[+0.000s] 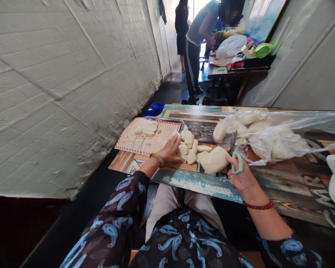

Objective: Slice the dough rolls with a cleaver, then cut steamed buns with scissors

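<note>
My left hand (170, 149) lies with its fingers stretched out beside a heap of pale, cut dough pieces (188, 146), at the edge of a red-and-white bordered paper sheet (145, 138). Whether its fingertips press on a piece is hard to make out. My right hand (241, 178) holds scissors (236, 162) by their mint-green handle, blades pointing up and away from me. Just left of these scissors rests a large smooth lump of dough (214, 160), which the right fingers seem to touch. Flat dough pieces (146, 127) lie on the paper.
A clear plastic bag (281, 139) with more dough lumps spreads over the right of the table (190, 182). The paper lies on a metal tray (167, 119). A blue cloth (154, 109) sits at the far left corner. Another person (202, 26) bends over a back table.
</note>
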